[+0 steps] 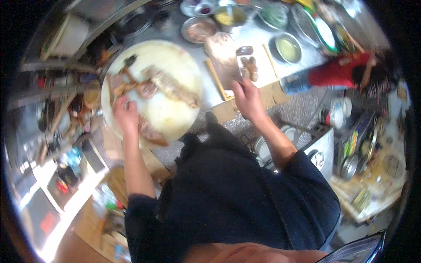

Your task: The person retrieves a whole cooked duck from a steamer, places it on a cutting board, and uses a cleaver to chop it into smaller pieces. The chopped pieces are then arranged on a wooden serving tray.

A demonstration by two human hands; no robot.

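Note:
My right hand (249, 100) is closed at the lower end of a broad, shiny, rectangular blade, which looks like a cleaver (220, 55). The blade is over the metal counter, right of the round white cutting board (173, 116). At the board's left edge, my left hand (126, 115) has its fingers curled; motion blur hides what is in them. Beyond it are chunks of cooked-looking meat (147, 90) and a dark scrap (130, 60). A long, pale, bony piece (172, 87) lies across the board's middle. Another meat piece (152, 133) rests near the front edge, by my left wrist.
Right of the blade, brown pieces (250, 70) lie on a white surface. Behind are a metal bowl of meat (199, 30), a bowl of yellow food (226, 17) and a bowl of pale liquid (288, 48). A person in red (337, 71) stands at right, near white buckets (337, 111).

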